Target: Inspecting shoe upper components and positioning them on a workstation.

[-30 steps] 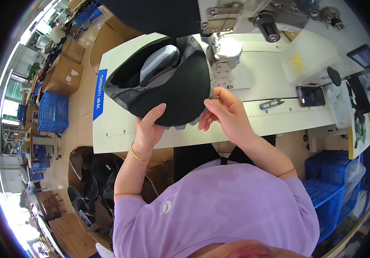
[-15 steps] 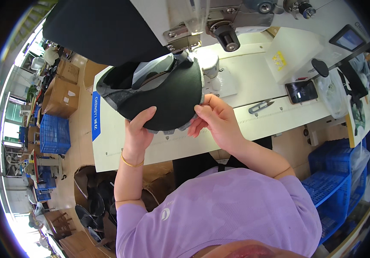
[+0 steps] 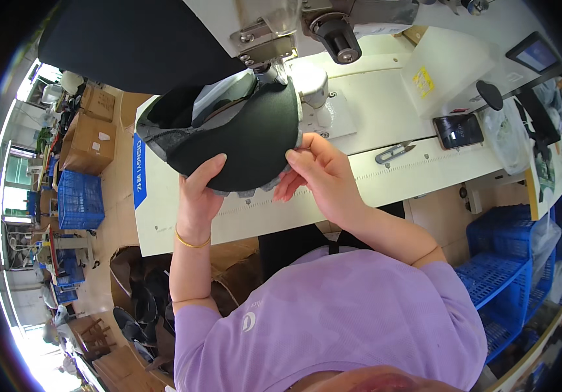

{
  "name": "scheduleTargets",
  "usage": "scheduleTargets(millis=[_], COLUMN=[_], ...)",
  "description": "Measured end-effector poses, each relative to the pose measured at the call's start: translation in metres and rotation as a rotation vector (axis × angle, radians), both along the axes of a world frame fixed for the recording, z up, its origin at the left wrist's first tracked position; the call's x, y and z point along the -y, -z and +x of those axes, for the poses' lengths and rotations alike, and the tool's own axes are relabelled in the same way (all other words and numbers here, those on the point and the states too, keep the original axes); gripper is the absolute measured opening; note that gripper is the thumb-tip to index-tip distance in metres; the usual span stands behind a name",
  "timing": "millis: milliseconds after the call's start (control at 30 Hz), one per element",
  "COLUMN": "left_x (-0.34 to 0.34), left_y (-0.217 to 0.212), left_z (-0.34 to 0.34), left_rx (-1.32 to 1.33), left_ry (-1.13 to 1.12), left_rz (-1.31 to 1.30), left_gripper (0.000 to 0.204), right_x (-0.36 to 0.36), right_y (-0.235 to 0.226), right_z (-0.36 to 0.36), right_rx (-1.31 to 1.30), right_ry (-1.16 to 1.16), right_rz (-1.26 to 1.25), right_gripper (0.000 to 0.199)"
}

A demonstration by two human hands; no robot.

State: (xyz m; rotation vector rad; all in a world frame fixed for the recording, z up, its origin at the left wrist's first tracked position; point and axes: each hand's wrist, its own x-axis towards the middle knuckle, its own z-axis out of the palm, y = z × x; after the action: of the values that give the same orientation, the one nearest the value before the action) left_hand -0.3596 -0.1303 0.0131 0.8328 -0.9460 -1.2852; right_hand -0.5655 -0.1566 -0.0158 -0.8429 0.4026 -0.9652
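A curved black fabric piece (image 3: 241,140) with a grey lining and a notched grey lower edge, shaped somewhat like a cap, is in both my hands. Its upper end lies under the presser area of a sewing machine (image 3: 271,65). At the lower left, my left hand (image 3: 199,186) grips it with the thumb on top and the other fingers hidden beneath. My right hand (image 3: 317,173) pinches the right edge between thumb and index finger, the remaining fingers curled below. A gold bangle (image 3: 192,244) circles my left wrist.
On the white table (image 3: 372,189) lie thread snips (image 3: 395,152) and a phone (image 3: 457,130), with a plastic bag (image 3: 506,140) beside them. Below right stand blue crates (image 3: 500,255). A carton (image 3: 228,261) with dark pieces sits under the table. A black panel (image 3: 137,46) overhangs the upper left.
Hands and black fabric piece sit slightly further left and higher in the picture, as do the machine and table. The hold of both hands looks the same.
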Motion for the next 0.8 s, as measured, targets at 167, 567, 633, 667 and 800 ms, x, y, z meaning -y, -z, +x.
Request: scheduleTargets(millis=[167,567,633,667,800], left_x=[-0.002,0.010,0.013,0.014,0.017], left_y=[-0.005,0.004,0.005,0.005,0.008], left_z=[-0.011,-0.013,-0.017,-0.018,-0.018], left_rx=[-0.042,0.007,0.006,0.005,0.017], left_ry=[0.009,-0.014,-0.011,-0.010,0.041], left_rz=[-0.027,-0.026,-0.040,-0.056,-0.070], left_gripper=[0.033,0.030,0.029,0.028,0.025], right_x=[-0.002,0.019,0.023,0.025,0.032], right_y=[0.000,-0.008,-0.010,-0.011,-0.010], right_z=[-0.003,-0.001,-0.002,-0.002,-0.002], right_rx=[-0.015,-0.063,-0.063,-0.063,-0.070], right_ry=[0.002,0.066,0.071,0.075,0.090], right_rz=[-0.031,-0.055,-0.064,-0.074,-0.102], right_gripper=[0.019,0.019,0.019,0.020,0.020])
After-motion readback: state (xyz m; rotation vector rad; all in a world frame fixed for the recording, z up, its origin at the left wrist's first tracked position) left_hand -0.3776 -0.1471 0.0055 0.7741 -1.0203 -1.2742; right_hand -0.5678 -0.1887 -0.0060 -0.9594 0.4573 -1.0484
